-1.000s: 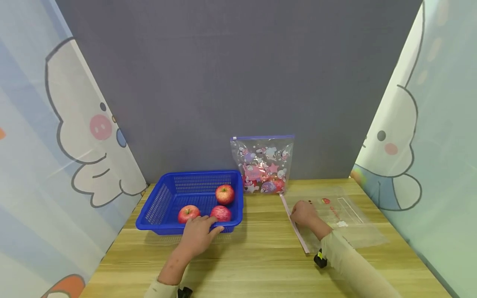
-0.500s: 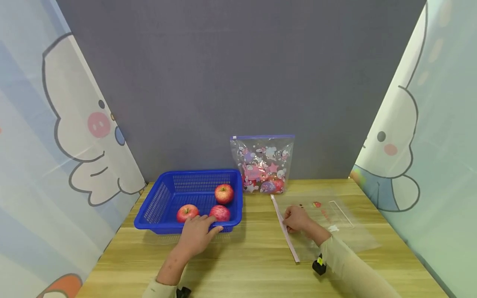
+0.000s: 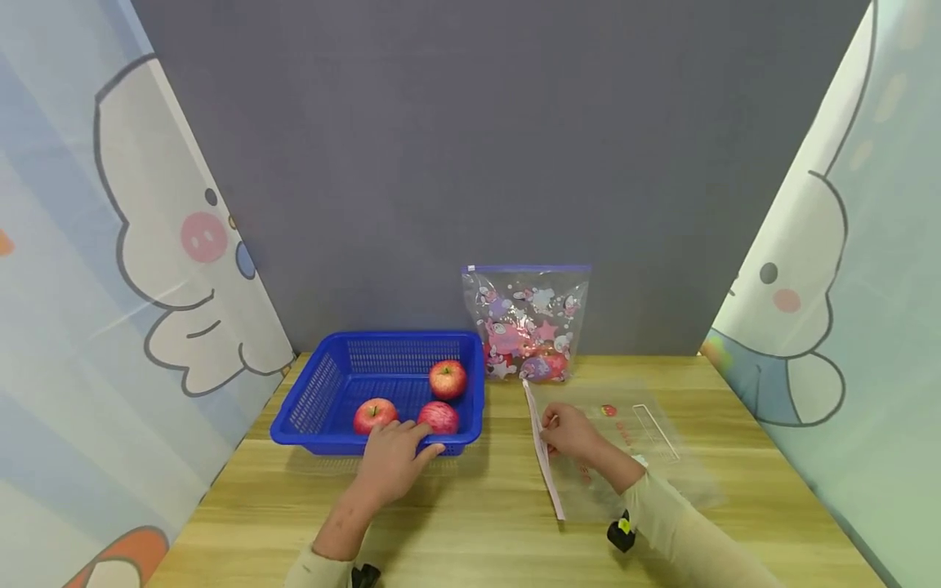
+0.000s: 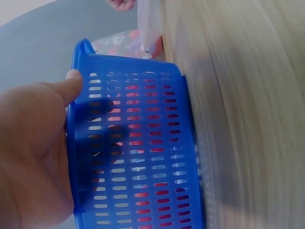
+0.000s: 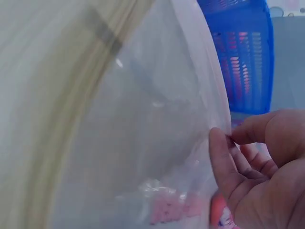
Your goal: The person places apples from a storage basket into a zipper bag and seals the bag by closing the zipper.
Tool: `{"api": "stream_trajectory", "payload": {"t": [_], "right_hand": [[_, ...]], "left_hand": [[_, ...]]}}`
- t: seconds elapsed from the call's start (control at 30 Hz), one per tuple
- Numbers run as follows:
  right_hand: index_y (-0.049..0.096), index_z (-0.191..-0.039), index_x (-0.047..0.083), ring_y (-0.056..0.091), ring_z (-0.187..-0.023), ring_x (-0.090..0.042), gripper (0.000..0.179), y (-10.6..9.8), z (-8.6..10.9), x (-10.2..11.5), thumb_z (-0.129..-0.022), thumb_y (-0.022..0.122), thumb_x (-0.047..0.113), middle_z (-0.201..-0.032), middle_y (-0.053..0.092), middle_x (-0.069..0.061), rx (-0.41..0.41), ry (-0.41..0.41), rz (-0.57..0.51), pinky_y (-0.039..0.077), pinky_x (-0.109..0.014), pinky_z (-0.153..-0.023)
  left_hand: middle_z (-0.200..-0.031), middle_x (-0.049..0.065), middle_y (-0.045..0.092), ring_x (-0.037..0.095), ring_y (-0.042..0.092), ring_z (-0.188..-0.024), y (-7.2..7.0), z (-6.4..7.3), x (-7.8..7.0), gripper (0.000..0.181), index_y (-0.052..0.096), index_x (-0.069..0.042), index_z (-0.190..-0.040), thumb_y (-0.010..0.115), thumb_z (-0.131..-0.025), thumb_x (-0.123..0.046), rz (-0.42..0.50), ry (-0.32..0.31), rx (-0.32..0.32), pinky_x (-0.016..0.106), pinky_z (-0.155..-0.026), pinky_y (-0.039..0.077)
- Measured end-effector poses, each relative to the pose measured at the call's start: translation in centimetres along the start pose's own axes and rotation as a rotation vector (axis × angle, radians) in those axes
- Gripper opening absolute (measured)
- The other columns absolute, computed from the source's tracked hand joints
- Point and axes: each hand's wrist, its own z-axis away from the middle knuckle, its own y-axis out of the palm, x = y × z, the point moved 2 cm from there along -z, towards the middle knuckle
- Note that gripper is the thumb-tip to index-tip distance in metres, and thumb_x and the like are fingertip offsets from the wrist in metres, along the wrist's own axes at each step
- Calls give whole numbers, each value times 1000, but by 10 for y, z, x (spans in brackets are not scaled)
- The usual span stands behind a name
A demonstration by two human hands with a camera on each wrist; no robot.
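My left hand (image 3: 392,459) holds the front rim of a blue plastic basket (image 3: 341,446), its fingers over the rim and its thumb (image 4: 71,86) at the outer side. Most of those fingers are hidden behind the basket wall in the left wrist view. Inside the basket lie three red apples (image 3: 448,380), two of them close to the left fingertips. On the right, a clear slider bag (image 3: 610,490) with a pale pink closure strip (image 3: 545,469) lies across the table. My right hand (image 3: 573,433) pinches the bag's strip edge between thumb and fingertips, lifting it a little.
Behind the basket's right end, a clear printed bag (image 3: 526,314) with a purple zip and red fruit inside stands against the grey backdrop (image 3: 478,147). Printed cartoon curtains (image 3: 184,245) flank the wooden table (image 3: 456,531).
My right hand has drawn the pale-stripped bag leftward, toward the basket, and its edge has lifted slightly. My left hand has stayed on the basket rim.
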Motion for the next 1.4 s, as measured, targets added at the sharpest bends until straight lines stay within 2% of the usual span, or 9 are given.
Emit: {"api": "stream_trajectory", "payload": {"t": [0.17, 0.4, 0.6, 0.9, 1.13, 1.27, 1.4], "right_hand": [[53, -83, 2, 57, -48, -17, 13, 6, 1, 14, -80, 60, -9, -61, 54, -6, -16, -21, -33, 52, -32, -47], [66, -91, 0, 60, -55, -20, 8, 9, 1, 31, -88, 60, -4, -67, 56, -8, -2, 34, -114, 55, -37, -54], [72, -92, 1, 62, -57, -19, 10, 7, -1, 44, -89, 62, 0, -71, 63, -6, -29, 9, -88, 55, -39, -57], [74, -93, 4, 61, -59, -18, 8, 8, -1, 64, -90, 67, 6, -72, 65, -4, -91, 45, -86, 52, -33, -54], [75, -91, 5, 67, -65, -29, 7, 12, 1, 80, -88, 70, 8, -76, 68, -3, -100, 22, -74, 52, -31, -54], [75, -91, 6, 67, -66, -27, 6, 14, 0, 89, -87, 71, 9, -77, 68, -3, -92, -7, -60, 52, -31, -54], [76, -88, 6, 67, -64, -25, 5, 15, -1, 98, -86, 72, 9, -76, 68, -2, -90, -45, -34, 52, -30, -55]], "left_hand": [[-76, -2, 57, 25, 56, -77, 2, 1, -1, 31, 67, -17, -95, 60, -92, -48, -12, 2, -10, 48, -77, 42], [-73, -2, 55, 24, 54, -74, 2, 0, 0, 28, 66, -18, -92, 63, -91, -46, -22, 18, -44, 45, -74, 41], [-74, -2, 57, 23, 54, -74, 4, 1, 2, 29, 68, -17, -93, 63, -91, -46, -24, 10, -48, 44, -72, 41], [-75, -1, 57, 22, 52, -72, 5, 2, 0, 31, 68, -16, -93, 62, -91, -46, -31, 12, -62, 43, -70, 39], [-75, -2, 55, 23, 52, -73, 6, 2, -1, 31, 64, -16, -91, 60, -93, -46, -41, 19, -53, 43, -70, 39], [-80, -1, 59, 24, 54, -77, 6, 0, 0, 32, 66, -15, -94, 56, -96, -45, -19, 3, -48, 44, -71, 39], [-86, -3, 65, 21, 59, -82, 4, -2, 1, 23, 69, -17, -95, 59, -96, -38, 86, -36, -69, 45, -75, 41]]}}
